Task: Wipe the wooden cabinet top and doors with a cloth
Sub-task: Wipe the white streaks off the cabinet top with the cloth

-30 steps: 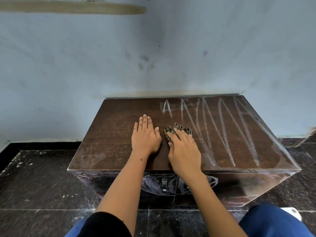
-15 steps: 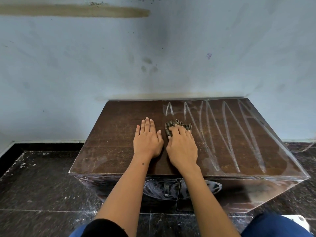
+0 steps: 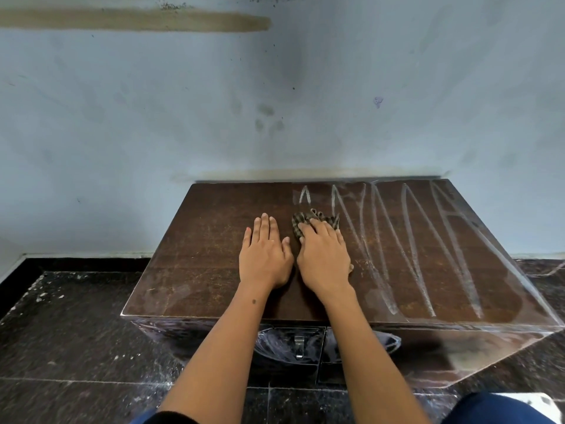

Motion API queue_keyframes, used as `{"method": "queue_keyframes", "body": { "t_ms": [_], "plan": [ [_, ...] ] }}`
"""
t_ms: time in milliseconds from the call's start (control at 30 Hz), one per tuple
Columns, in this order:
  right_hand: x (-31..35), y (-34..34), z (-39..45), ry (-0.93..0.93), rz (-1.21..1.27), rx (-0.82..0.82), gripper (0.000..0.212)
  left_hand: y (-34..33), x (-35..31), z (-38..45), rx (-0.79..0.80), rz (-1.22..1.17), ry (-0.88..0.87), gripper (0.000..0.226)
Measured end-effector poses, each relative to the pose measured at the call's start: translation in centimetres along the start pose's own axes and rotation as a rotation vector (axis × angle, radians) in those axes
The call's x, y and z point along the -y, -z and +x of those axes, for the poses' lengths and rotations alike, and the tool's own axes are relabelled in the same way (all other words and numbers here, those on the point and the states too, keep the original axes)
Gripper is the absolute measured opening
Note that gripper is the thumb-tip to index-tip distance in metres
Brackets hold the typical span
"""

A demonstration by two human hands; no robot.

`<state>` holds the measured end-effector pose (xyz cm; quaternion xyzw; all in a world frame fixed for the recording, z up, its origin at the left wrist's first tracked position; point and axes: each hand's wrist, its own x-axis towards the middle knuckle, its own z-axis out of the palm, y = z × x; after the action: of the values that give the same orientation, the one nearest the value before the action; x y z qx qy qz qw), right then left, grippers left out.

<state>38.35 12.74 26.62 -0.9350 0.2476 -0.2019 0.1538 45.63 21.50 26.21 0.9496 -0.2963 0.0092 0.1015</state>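
A low dark wooden cabinet (image 3: pixel 198 258) stands against the wall, its top scuffed on the left and streaked with white zigzag lines on the right. My right hand (image 3: pixel 324 258) lies flat on a small striped cloth (image 3: pixel 315 218), pressing it to the top near the middle; only the cloth's far edge shows beyond my fingers. My left hand (image 3: pixel 266 255) rests flat on the bare wood just left of it, fingers straight. Below the front edge the two doors (image 3: pixel 284 347) show a metal handle and whitish smears.
A pale blue stained wall (image 3: pixel 275 102) rises right behind the cabinet. Dark speckled floor tiles (image 3: pixel 67 332) with white flecks surround it. My blue-clad knees sit at the bottom edge, with a white object (image 3: pixel 538 402) at the lower right.
My right hand has slid the cloth a little farther back, toward the wall. My left hand has kept its place on the wood. The camera view has shifted slightly.
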Motion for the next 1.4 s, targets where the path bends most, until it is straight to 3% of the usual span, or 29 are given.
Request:
{"method": "queue_keyframes", "body": {
  "t_ms": [200,367,500,733,900,967,1033,1233,1400],
  "plan": [
    [0.0,-0.3,7.8,0.03,0.0,0.127,0.041,0.2,0.0,-0.1,-0.014,-0.005,-0.001,0.059],
    [0.6,-1.8,9.7,0.069,-0.023,0.112,0.043,-0.1,0.0,-0.2,-0.027,-0.011,0.003,0.059],
    [-0.3,-1.3,11.2,0.143,0.051,0.207,0.041,-0.1,0.1,-0.2,-0.024,-0.01,-0.009,0.059],
    [0.7,-2.1,12.2,-0.162,-0.076,0.03,0.042,-0.1,0.0,-0.2,-0.04,-0.012,-0.008,0.06],
    [2.8,-2.9,13.0,0.105,0.013,0.157,0.044,-0.1,0.0,-0.1,-0.03,-0.021,-0.006,0.06],
    [2.2,-2.5,13.5,0.131,0.066,0.227,0.043,-0.1,0.0,-0.2,-0.026,-0.021,-0.01,0.059],
    [0.9,-1.8,14.0,0.074,0.076,0.244,0.044,0.0,0.0,-0.2,-0.022,-0.027,-0.011,0.059],
    [-0.7,-1.8,13.9,-0.154,-0.07,0.072,0.044,-0.1,-0.1,-0.2,-0.027,-0.021,-0.005,0.06],
    [2.3,-3.1,13.2,0.078,0.01,0.136,0.045,-0.1,-0.1,-0.1,-0.016,-0.011,-0.002,0.06]
  ]
}}
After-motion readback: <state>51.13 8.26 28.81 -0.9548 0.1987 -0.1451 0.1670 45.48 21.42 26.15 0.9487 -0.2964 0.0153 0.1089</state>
